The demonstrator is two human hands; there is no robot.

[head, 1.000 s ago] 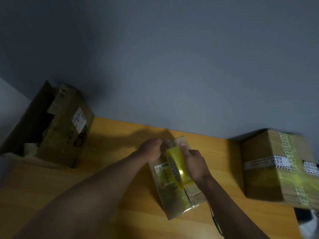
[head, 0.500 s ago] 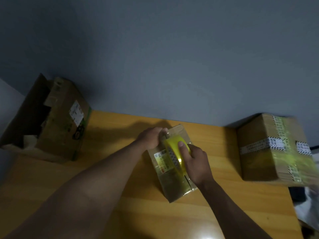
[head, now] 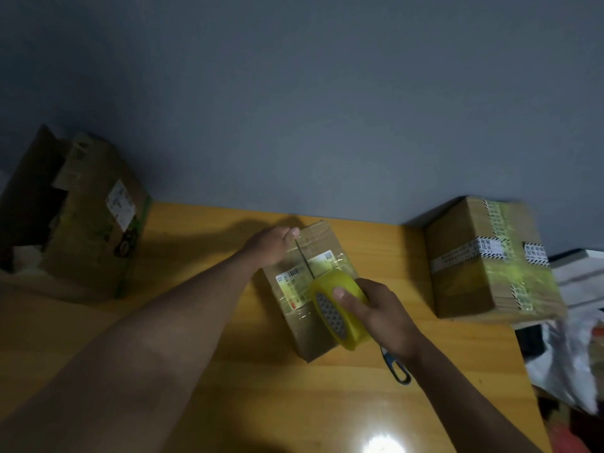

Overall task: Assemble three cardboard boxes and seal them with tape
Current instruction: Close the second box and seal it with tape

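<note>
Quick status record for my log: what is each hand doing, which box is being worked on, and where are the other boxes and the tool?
left hand: presses the far end of the small box, by its seam
right hand: grips the yellow tape roll over the box's near half
small box: lies on the table, middle, seam still partly visible
sealed box: right, by the wall, crossed with tape
open box: left, flaps up, not taped shut
scissors: on the table, partly hidden under the right wrist
</note>
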